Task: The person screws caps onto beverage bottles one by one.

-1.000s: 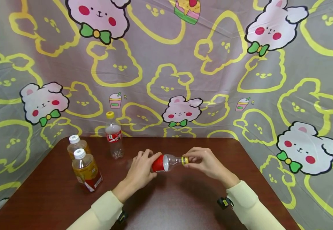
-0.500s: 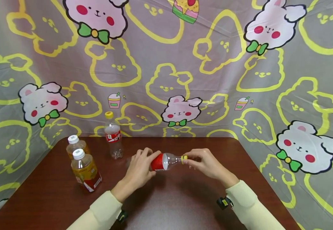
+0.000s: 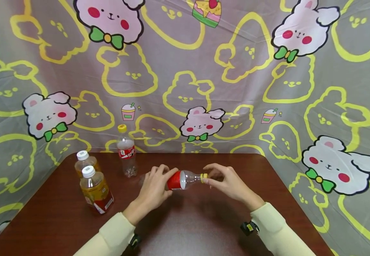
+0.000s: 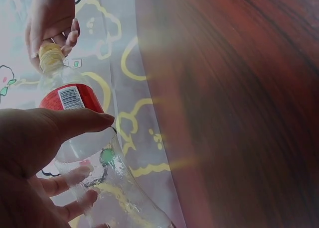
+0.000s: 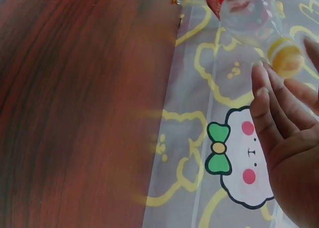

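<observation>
A clear plastic bottle with a red label lies sideways over the table, its neck pointing right. My left hand grips it around the body; in the left wrist view the thumb crosses the bottle below the barcode, and fingers show through the clear plastic. On its neck sits a yellow cap. Close around that cap is my right hand, fingers spread and fairly straight, the thumb tip right at the cap's edge. In the right wrist view the fingertips stand beside the cap.
A second clear bottle with a red label and yellow cap stands at the back left. Two white-capped bottles, a front one and a rear one, stand on the left of the dark wooden table. A patterned cloth surrounds the table.
My right fingers, which pinched the yellow cap earlier, have loosened and lifted off it. The left hand keeps its grip, and the bottle has hardly moved.
</observation>
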A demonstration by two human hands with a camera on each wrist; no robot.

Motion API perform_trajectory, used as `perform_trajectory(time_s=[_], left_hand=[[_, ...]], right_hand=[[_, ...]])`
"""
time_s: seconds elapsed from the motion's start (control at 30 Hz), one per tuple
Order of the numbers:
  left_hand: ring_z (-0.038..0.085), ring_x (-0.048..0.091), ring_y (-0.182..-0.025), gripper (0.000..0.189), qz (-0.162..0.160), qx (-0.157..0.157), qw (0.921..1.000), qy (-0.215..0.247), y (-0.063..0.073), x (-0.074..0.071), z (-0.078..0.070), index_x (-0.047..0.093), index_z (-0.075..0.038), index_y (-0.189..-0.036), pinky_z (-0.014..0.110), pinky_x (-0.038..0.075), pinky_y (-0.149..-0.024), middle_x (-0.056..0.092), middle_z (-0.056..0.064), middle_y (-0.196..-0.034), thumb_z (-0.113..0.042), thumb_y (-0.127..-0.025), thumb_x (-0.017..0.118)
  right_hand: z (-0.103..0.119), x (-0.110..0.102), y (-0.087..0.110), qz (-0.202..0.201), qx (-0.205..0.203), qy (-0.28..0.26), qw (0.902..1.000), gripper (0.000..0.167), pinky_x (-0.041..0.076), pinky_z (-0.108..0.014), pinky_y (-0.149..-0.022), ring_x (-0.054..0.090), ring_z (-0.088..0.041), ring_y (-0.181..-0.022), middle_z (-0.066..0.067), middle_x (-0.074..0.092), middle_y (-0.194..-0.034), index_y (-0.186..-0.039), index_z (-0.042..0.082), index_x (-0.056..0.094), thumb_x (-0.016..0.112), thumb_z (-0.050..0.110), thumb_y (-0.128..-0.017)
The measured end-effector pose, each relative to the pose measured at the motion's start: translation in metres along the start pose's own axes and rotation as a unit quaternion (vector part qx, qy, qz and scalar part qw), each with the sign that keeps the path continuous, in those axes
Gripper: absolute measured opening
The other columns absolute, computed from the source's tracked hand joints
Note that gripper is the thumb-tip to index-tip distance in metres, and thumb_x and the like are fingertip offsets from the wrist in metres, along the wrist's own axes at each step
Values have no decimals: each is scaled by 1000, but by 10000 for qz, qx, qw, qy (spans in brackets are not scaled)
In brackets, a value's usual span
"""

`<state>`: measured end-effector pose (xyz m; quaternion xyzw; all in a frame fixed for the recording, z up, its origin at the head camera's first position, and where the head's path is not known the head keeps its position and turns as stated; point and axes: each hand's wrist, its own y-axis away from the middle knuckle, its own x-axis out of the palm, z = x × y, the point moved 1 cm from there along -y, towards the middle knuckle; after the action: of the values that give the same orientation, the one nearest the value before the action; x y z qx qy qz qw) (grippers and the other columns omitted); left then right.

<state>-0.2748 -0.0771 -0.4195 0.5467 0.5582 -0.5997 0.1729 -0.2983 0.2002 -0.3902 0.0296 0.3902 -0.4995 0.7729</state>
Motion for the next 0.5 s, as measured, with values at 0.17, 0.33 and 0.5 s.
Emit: perform_trajectory(time_s=[0.17,0.33,0.5], left_hand=[[32,53,-107,78,70,-80,9999,73,0,-1,3,64,-24,-138,58,48,-90,60,8,-121,-18,-67,96],[32,54,-106,76,167,-99,9996,205,0,-3,3,65,-23,-137,57,49,-88,60,8,-120,-17,-67,96],[32,53,-107,76,204,-122,9993,303,-1,-6,3,65,-23,-136,58,49,-90,60,8,-120,-16,-67,96]], right_hand=[[17,-5,2,70,-127,-157,9998,24,56,-28,-74,71,-22,-80,-6,75,-90,-110,4,71,79,2,-88],[7,-3,1,-54,-675,-113,9976,27,58,-30,-73,70,-20,-81,-6,76,-94,-110,4,75,82,1,-84],[-8,-1,0,38,-789,-136,9968,27,59,-30,-71,71,-19,-81,1,76,-97,-112,12,76,83,11,-86]])
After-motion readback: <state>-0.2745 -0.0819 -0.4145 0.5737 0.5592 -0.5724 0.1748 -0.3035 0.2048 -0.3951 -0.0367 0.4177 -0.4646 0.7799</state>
